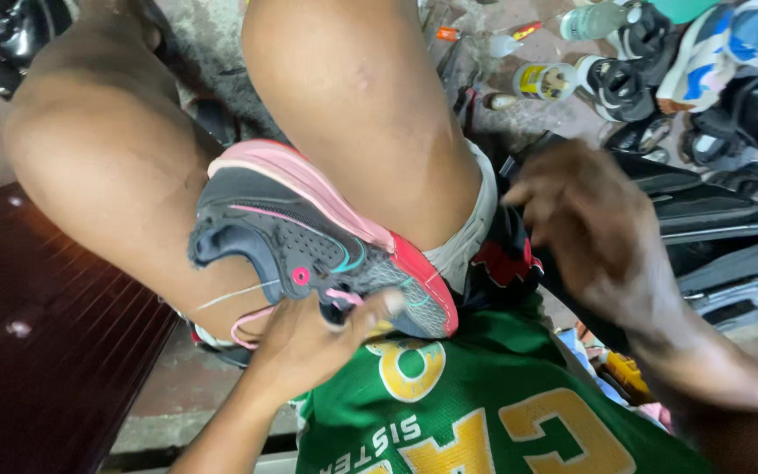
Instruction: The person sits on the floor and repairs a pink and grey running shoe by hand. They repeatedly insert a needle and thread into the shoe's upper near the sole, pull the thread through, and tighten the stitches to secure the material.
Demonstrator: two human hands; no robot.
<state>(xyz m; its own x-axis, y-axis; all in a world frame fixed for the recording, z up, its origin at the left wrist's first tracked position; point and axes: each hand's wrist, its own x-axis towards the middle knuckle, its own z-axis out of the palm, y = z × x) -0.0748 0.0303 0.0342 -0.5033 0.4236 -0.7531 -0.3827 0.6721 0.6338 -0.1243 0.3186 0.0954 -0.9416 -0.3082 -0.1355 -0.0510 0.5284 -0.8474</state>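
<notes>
While the grey mesh running shoe with a pink-and-red sole (309,237) lies wedged sole-up between the seated person's bare knees, the left hand (318,338) grips it from below, fingers curled round the collar and the thumb pressed against the upper near the pink lace (252,323). A thin pale thread (234,294) runs from the shoe's heel side across the left thigh. The right hand (585,224), blurred, hovers apart from the shoe over a dark object by the right thigh; its fingers are loosely bent, and whether they hold anything cannot be told. A green jersey with yellow lettering (484,404) covers the torso in the foreground. To the left runs a dark red-brown ribbed panel (46,333). Beyond the knees the ground is rough grey concrete (199,44), scattered at upper right with a small yellow-labelled tin (544,81), a clear plastic bottle (594,22), and a heap of black, white and blue shoes (704,79).
</notes>
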